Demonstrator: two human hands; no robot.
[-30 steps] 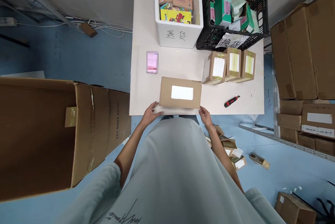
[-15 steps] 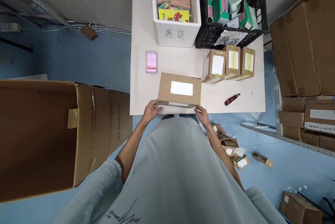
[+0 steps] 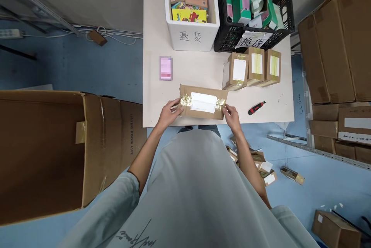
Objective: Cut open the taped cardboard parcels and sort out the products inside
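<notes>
A brown cardboard box is at the table's front edge, with its taped, labelled side facing me. On that side a white label lies between strips of clear yellowish tape. My left hand grips the left end of the box, thumb in front. At the right end, my right hand pinches the lower corner with thumb and fingers. A red and black utility knife lies on the table right of my right hand. Beyond the box on the left is a small pink card-like item, its surface blurred.
Three small taped boxes stand at the table's right. Behind them are a black crate of green boxes and a white bin of packets. A large open carton stands on the left; opened boxes lie on the floor.
The box has been tipped so its taped, labelled side now faces up toward me. Both hands have risen with its ends and closed more firmly around them.
</notes>
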